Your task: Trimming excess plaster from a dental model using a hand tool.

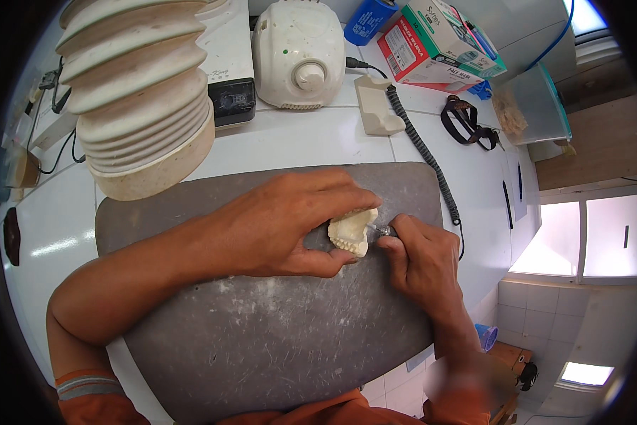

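Observation:
A cream plaster dental model (350,232) with a row of teeth along its near left side is gripped by my left hand (290,223), thumb below and fingers above. My right hand (426,258) is closed round a rotary handpiece (385,230), of which only the metal front end shows. Its thin tip meets the right side of the model, or comes very close; I cannot tell which. Both hands are over a dusty grey work mat (276,333) on the white tiled worktop (297,138).
A ribbed suction hose (145,92) hangs at the upper left. Behind the mat stand a white motor control box (301,53) and a handpiece cradle (379,106). A coiled cord (425,152) runs down the mat's right side. Cartons (439,46), a black strap (467,122) and a clear bin (534,106) lie farther right.

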Action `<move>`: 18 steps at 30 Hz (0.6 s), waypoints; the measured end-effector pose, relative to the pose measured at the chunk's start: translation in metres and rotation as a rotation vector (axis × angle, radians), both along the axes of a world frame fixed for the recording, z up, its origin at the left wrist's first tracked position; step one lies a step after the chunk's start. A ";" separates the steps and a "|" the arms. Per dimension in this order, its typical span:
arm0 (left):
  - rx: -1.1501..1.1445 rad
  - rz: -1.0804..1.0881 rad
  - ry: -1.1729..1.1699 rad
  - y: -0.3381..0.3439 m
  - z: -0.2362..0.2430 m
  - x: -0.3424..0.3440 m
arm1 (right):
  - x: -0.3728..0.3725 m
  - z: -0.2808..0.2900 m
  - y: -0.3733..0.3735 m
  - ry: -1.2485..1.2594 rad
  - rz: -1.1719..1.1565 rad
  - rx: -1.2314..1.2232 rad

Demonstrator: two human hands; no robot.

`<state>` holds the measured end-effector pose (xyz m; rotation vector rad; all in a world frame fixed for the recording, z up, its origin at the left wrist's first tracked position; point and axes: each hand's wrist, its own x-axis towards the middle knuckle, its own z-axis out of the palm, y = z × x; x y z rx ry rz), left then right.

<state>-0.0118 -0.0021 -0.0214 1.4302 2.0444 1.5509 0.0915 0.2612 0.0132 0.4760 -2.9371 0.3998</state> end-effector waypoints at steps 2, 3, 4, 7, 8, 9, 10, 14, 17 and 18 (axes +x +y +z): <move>0.011 0.000 0.009 0.000 0.000 0.000 | -0.001 0.002 0.000 0.002 0.017 0.005; 0.004 0.001 0.002 -0.001 0.001 0.000 | -0.001 0.003 0.000 0.005 0.033 0.010; -0.002 0.002 -0.005 -0.001 0.001 0.001 | -0.001 0.003 -0.001 0.004 0.032 0.010; 0.005 0.005 0.006 0.000 -0.001 0.000 | -0.001 0.002 -0.002 -0.012 0.016 0.020; 0.005 0.005 0.005 0.000 0.000 0.000 | -0.001 0.000 -0.001 0.011 0.007 0.003; -0.008 0.006 -0.002 0.000 0.001 0.001 | -0.001 -0.001 -0.001 0.034 -0.002 -0.015; -0.022 0.008 -0.008 0.000 0.002 0.001 | 0.000 0.000 0.000 0.033 -0.003 -0.014; -0.003 0.004 0.002 0.000 0.001 0.000 | -0.001 0.001 0.001 -0.002 0.033 0.010; 0.009 0.006 -0.008 -0.001 0.001 0.001 | -0.001 0.000 0.000 0.013 0.021 0.004; 0.003 0.006 -0.004 0.000 0.001 0.000 | 0.000 0.000 0.000 0.012 -0.011 0.009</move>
